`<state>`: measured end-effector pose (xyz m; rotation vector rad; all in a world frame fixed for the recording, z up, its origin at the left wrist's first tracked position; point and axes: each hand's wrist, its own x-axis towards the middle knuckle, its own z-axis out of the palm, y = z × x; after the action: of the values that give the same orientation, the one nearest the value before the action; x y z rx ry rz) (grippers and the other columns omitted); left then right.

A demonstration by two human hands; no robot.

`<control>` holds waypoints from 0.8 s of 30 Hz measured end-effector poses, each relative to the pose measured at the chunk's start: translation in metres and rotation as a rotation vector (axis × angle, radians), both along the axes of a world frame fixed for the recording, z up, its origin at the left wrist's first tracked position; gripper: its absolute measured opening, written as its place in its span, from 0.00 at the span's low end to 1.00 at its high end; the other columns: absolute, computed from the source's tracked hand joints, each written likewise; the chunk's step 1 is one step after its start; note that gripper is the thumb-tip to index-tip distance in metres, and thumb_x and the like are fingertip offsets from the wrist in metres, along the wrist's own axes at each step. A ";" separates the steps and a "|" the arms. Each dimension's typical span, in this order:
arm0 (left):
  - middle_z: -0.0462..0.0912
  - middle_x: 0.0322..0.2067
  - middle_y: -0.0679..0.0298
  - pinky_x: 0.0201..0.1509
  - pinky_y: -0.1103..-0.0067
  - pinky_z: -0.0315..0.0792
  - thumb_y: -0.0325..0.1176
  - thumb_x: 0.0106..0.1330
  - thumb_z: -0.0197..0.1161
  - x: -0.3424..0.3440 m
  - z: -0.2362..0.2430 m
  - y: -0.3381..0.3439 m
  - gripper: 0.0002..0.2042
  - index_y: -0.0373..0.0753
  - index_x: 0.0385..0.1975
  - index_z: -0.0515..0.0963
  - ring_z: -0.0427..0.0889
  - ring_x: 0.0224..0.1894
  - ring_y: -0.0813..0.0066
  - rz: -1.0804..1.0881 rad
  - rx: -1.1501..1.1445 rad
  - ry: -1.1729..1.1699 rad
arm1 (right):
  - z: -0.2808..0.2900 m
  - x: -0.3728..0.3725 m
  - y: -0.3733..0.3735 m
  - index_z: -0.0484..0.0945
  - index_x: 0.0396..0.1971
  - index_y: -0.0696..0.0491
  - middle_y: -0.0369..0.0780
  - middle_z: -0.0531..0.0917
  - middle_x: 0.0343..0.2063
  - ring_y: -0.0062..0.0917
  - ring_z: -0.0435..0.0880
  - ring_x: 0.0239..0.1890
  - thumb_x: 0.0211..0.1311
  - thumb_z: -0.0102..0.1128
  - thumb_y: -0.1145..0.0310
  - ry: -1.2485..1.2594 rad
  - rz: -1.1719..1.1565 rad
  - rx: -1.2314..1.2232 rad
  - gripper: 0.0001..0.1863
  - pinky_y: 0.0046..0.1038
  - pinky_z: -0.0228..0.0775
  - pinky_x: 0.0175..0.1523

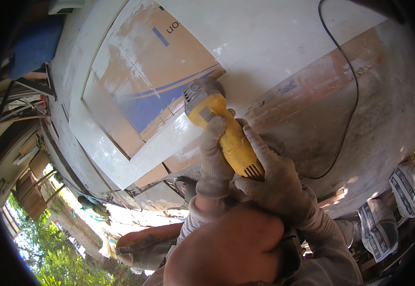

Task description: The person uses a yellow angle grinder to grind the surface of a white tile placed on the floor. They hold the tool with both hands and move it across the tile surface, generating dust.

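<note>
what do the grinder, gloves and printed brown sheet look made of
Grinder: likely moulded plastic, dull yellow, with vent slots; grey head probably metal.
Gloves: seemingly knitted fabric, dusty, with a ribbed cuff showing.
Printed brown sheet: probably cardboard, dull and dusty, judging by its tan colour.

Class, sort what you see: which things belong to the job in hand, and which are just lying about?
In the job, apparently:
yellow grinder, left hand, right hand
black cord
pale sheet
cardboard

Lying about, seemingly:
printed bags, lower right
blue object, upper left
</note>
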<state>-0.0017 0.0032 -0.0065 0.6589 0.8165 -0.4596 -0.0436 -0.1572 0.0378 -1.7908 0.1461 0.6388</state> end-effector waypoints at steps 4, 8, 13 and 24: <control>0.86 0.44 0.54 0.52 0.67 0.87 0.46 0.72 0.71 0.005 -0.004 -0.007 0.25 0.35 0.60 0.75 0.88 0.45 0.63 -0.023 0.065 -0.017 | -0.001 0.002 0.000 0.54 0.84 0.54 0.57 0.86 0.55 0.53 0.88 0.55 0.57 0.72 0.65 0.009 -0.084 0.074 0.55 0.50 0.73 0.69; 0.86 0.45 0.54 0.51 0.67 0.87 0.46 0.73 0.71 0.005 -0.003 -0.009 0.25 0.35 0.60 0.75 0.88 0.45 0.63 -0.016 0.021 0.008 | 0.004 0.005 -0.004 0.58 0.82 0.59 0.57 0.83 0.62 0.48 0.86 0.63 0.60 0.73 0.72 -0.001 -0.072 0.043 0.50 0.42 0.78 0.67; 0.86 0.46 0.53 0.52 0.67 0.86 0.44 0.73 0.70 0.004 -0.001 -0.005 0.25 0.35 0.61 0.75 0.88 0.46 0.64 -0.027 0.007 -0.001 | 0.005 0.006 -0.004 0.57 0.82 0.60 0.58 0.83 0.61 0.48 0.87 0.62 0.60 0.74 0.72 -0.002 -0.052 0.045 0.51 0.42 0.79 0.65; 0.85 0.42 0.54 0.48 0.68 0.88 0.51 0.71 0.72 -0.003 0.009 -0.007 0.28 0.34 0.58 0.76 0.88 0.43 0.64 0.023 0.109 -0.057 | 0.010 0.009 -0.006 0.60 0.80 0.61 0.60 0.83 0.60 0.52 0.86 0.62 0.59 0.74 0.71 0.039 0.058 0.025 0.50 0.41 0.78 0.66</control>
<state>-0.0047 -0.0035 0.0028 0.7595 0.7987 -0.3758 -0.0349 -0.1631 0.0478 -1.7639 0.1123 0.7151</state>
